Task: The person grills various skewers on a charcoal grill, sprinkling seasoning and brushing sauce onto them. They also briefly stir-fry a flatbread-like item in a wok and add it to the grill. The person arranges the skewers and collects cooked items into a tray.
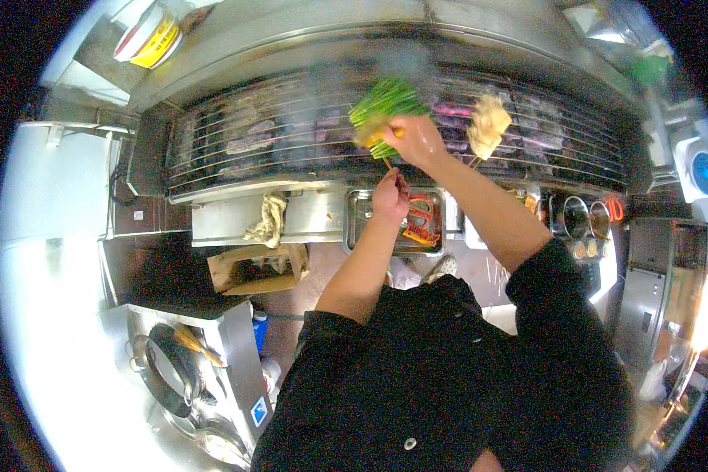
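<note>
Over the charcoal grill point(295, 135), my left hand point(391, 197) grips the thin stick end of a skewered bunch of green chives point(389, 97). The chives lie fanned out across the grill bars. Just above them, my right hand point(418, 141) is closed around a yellowish tool point(369, 137), blurred, which looks like a basting brush. Part of the bunch is hidden behind that hand and tool. To the right, pale folded pieces of skewered food point(487, 127), perhaps tofu sheet, rest on the bars with their sticks towards me.
A metal tray point(348, 221) with red-handled scissors point(422, 209) and an orange packet point(422, 236) sits below my left hand. Left of it are a crumpled cloth point(271, 218) and an open cardboard box point(259, 271). Metal cups point(576, 215) stand right. Smoke rises behind the chives.
</note>
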{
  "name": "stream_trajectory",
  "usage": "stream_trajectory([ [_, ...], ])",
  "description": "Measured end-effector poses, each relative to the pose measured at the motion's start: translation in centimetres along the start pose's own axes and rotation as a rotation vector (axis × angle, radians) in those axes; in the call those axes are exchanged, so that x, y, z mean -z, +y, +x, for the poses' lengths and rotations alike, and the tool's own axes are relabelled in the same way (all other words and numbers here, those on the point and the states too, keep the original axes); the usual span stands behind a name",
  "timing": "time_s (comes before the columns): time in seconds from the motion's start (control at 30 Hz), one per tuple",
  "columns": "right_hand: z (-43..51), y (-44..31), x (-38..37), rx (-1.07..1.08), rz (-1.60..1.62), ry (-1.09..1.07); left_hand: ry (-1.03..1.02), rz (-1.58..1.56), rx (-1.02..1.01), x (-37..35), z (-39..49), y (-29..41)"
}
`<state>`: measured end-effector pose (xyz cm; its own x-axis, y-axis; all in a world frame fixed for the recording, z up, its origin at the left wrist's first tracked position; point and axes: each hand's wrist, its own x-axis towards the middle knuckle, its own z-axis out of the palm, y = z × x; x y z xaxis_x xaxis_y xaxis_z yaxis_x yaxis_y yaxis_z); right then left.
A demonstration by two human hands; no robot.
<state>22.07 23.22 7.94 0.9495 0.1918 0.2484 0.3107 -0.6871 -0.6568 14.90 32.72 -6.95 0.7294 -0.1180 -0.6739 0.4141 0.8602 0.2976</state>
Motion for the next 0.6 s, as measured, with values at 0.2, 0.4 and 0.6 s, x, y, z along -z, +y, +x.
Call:
stream_trajectory([
  [0.2,-8.0,0.0,2.9,-0.209,0.014,0.095,-0.118,-0.055,-0.004,-0.1,0.6,0.0],
  [0.4,-11.6,1.1,6.5,-0.33,0.088,0.249,-0.007,-0.044,0.016,1.1,0.6,0.2],
  [0.6,-20.8,8.6,16.5,-0.474,0.192,0.842,-0.216,-0.033,0.119,1.8,0.7,1.5],
])
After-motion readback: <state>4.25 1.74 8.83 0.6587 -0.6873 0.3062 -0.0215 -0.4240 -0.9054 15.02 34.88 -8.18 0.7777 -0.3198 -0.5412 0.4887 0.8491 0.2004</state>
